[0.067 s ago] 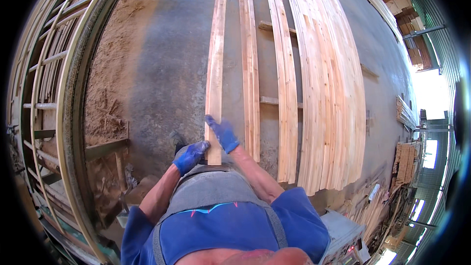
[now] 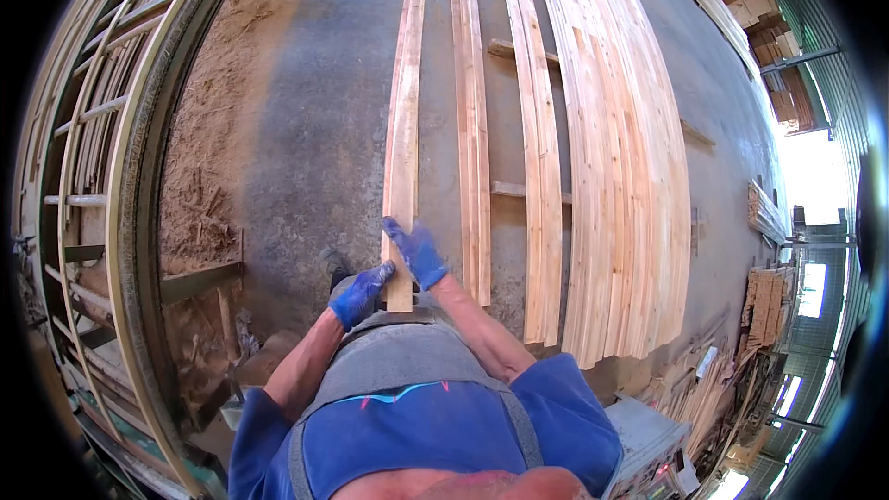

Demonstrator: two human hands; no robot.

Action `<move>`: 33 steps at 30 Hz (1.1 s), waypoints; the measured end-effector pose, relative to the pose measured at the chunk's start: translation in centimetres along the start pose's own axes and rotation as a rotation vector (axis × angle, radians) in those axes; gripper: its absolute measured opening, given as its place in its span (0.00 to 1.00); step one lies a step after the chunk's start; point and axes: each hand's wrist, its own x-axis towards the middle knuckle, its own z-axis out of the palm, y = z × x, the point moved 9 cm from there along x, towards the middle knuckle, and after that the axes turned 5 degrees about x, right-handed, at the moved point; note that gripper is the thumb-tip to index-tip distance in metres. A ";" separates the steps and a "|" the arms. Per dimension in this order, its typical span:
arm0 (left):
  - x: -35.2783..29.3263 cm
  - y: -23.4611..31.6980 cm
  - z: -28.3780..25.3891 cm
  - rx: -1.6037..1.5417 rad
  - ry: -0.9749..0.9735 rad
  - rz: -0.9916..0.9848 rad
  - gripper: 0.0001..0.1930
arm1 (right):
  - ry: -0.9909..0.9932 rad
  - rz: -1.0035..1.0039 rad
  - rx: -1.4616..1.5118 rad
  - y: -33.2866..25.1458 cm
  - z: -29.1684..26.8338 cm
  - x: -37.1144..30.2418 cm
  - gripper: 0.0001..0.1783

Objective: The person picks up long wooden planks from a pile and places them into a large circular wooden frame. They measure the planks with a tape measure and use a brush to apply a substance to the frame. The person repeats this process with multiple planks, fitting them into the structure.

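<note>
A long, pale wooden board [image 2: 401,167] runs away from me, its near end close to my waist; a second strip seems to lie along its left edge. My left hand [image 2: 359,298], in a blue work glove, is closed on the left edge near that end. Across the top of the board lies my right hand [image 2: 419,257], also gloved in blue, its fingers curled over to the left edge a little farther up. The undersides of both grips are hidden.
To the right lie a narrow pair of boards [image 2: 470,148], another pair [image 2: 534,148] and a wide row of boards [image 2: 620,167], with wooden crosspieces [image 2: 505,189] underneath. A metal-framed rack [image 2: 139,176] and heaped sawdust [image 2: 213,120] are at the left. A grey machine [image 2: 644,435] stands behind right.
The board has shifted slightly left along its near part, and both hands have moved a little with it. The other boards are unchanged.
</note>
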 end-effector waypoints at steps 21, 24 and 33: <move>-32.2 -5.6 -16.6 1.197 1.252 0.021 0.25 | -0.476 0.369 0.330 0.8 25.6 12.3 0.28; -38.9 -5.6 -17.0 1.096 1.243 0.096 0.27 | -0.399 0.355 0.549 -0.6 30.9 16.2 0.23; -41.2 -5.2 -25.0 1.092 0.657 -0.386 0.37 | -0.259 0.361 0.759 6.8 36.9 11.1 0.23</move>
